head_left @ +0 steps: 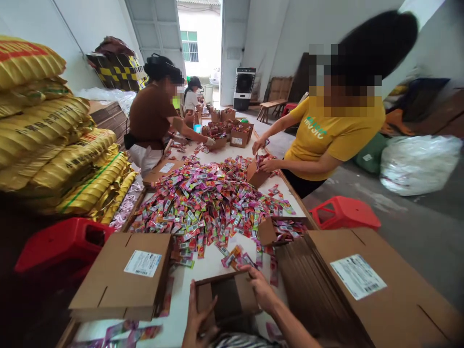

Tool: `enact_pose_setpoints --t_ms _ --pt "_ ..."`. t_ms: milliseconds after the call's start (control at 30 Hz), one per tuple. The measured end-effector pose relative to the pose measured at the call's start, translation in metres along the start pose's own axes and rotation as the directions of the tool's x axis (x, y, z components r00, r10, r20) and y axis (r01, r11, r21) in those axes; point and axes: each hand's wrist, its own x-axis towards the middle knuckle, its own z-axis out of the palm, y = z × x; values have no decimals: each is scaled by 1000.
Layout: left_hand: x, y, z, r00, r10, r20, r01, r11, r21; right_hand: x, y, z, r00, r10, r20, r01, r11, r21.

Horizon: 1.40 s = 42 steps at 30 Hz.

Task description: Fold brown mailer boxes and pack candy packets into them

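A small open cardboard box [227, 295] sits at the near edge of the white table [203, 266]. My left hand [197, 319] grips its near left corner and my right hand [259, 287] holds its right wall. Just beyond the box lie a few colourful sachets [235, 256], and a large heap of the same sachets [203, 203] covers the middle of the table.
Closed cartons with labels lie at near left [123, 278] and near right [377, 290], with a stack of flat cardboard [308, 285] between. A person in yellow [326, 135] fills a box [255, 174]; others work farther back. Red stools [344, 212] and yellow sacks [54, 145] flank the table.
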Motion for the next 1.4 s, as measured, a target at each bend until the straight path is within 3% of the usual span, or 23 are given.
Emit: enact_pose_setpoints --t_ms 67,133,200,267,367,467,533,600,700,833,933,1000,1067,1133,1200,1233,1333,1400 --pt "-5 0 -1 991 -120 63 130 973 -188 -2 2 -3 999 37 8 -38 995 93" --pt "-9 2 0 965 -258 49 262 926 -271 -4 6 -6 999 36 23 -38 995 88" --pt "-10 6 1 953 -287 -99 243 918 -314 -6 8 -9 999 7 48 -8 1000 24" --pt "-7 10 1 952 -224 -207 150 935 -320 -9 3 -12 998 -24 62 28 997 -69" --pt "3 9 -7 984 -165 -70 144 961 -236 -17 -12 -16 992 28 120 -8 986 -165" --pt "17 2 -18 966 -246 80 257 946 -197 -26 -16 -17 967 115 226 -98 992 -84" --pt "24 -1 -21 964 -244 105 261 943 -204 -28 -7 -14 978 102 184 -92 994 -57" --pt "29 -2 -20 976 -197 88 211 958 -193 -27 8 -10 996 54 70 -44 989 -138" --pt "32 3 -13 992 -104 76 110 990 -88 -24 25 -3 998 -34 -60 13 947 -320" --pt "38 12 -2 996 -60 59 48 982 184 -21 26 5 967 -167 -194 40 848 -529" --pt "40 18 3 999 -30 10 23 893 449 -20 21 8 958 -189 -214 36 823 -567" --pt "39 21 1 997 69 45 -82 800 594 -20 22 8 961 -186 -205 37 821 -570" --pt "37 26 -6 946 189 265 -315 733 603 -19 26 4 964 -186 -190 46 820 -571" --pt "38 35 -15 807 257 532 -525 724 447 -18 32 -3 968 -192 -159 70 822 -565" --pt "43 49 -23 682 247 688 -578 758 302 -14 36 -11 976 -177 -127 82 838 -540" --pt "47 57 -26 651 214 728 -565 777 277 -9 35 -14 981 -156 -118 72 849 -523" --pt "59 76 -29 615 93 783 -507 807 303 20 21 -14 984 -157 -82 90 840 -535" --pt "58 79 -31 651 22 759 -447 819 360 53 4 2 965 -263 -1 206 755 -623"
